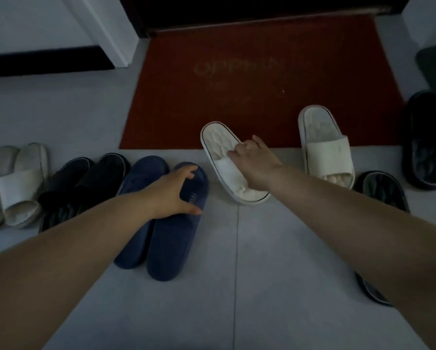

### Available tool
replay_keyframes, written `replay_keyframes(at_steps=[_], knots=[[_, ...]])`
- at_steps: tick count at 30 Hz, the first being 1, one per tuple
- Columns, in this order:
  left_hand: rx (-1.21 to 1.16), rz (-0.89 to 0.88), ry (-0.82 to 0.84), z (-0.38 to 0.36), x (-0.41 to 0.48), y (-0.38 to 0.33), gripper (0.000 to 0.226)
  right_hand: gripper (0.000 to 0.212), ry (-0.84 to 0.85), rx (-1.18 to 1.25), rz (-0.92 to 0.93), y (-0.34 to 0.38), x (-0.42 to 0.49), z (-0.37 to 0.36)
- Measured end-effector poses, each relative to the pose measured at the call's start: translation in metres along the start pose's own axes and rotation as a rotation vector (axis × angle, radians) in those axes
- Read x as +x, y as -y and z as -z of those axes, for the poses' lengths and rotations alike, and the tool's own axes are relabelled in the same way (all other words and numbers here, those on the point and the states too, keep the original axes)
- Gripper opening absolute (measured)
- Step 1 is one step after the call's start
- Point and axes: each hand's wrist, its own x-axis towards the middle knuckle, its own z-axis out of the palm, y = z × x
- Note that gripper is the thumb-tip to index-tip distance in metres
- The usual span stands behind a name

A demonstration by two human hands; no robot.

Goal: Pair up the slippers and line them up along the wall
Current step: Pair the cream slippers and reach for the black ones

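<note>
Pinching the dimpled white slipper's (219,144) strap is the right hand (254,159); left hand (172,193) grips the navy slipper (171,245).

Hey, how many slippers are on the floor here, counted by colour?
White slippers: 4
Black slippers: 4, one partly under an arm
Navy slippers: 2
Total: 10

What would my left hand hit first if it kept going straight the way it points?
The left hand, holding the navy slipper, points up and rightward. Beyond that slipper, it would likely first meet the angled white slipper held by the right hand, though the gap is unclear.
</note>
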Motion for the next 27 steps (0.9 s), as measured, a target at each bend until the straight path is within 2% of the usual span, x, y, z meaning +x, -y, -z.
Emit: replay_keyframes(at_steps=[3,6,8,10,12,14,16,20,24,27], knots=[[0.062,-0.01,0.019,-0.017,0.006,-0.032,0.108,0.092,0.019,0.167,0.018,0.015,-0.043,-0.011],[0.107,-0.043,0.055,-0.045,0.016,-0.061,0.111,0.094,0.053,0.385,0.12,0.006,-0.076,-0.018],[0.156,-0.072,0.097,-0.065,0.024,-0.069,0.11,0.085,-0.038,0.554,-0.018,-0.034,-0.076,-0.013],[0.246,-0.111,0.152,-0.08,0.03,-0.069,0.108,0.083,-0.08,0.478,-0.28,-0.088,-0.076,-0.011],[0.318,-0.176,0.143,-0.084,0.031,-0.066,0.106,0.094,0.044,0.393,-0.556,-0.133,-0.082,-0.012],[0.335,-0.218,0.114,-0.086,0.027,-0.064,0.104,0.101,0.21,0.444,-0.682,-0.147,-0.09,-0.018],[0.315,-0.232,0.066,-0.089,0.023,-0.064,0.101,0.094,0.233,0.539,-0.649,-0.139,-0.097,-0.031],[0.366,-0.245,-0.078,-0.102,0.023,-0.062,0.091,0.065,0.157,0.685,-0.47,-0.101,-0.111,-0.035],[0.363,-0.298,-0.124,-0.11,0.023,-0.059,0.09,0.057,0.207,0.728,-0.291,-0.055,-0.13,-0.041],[0.398,-0.373,-0.077,-0.104,0.024,-0.057,0.09,0.058,0.167,0.787,-0.288,-0.038,-0.135,-0.041]])
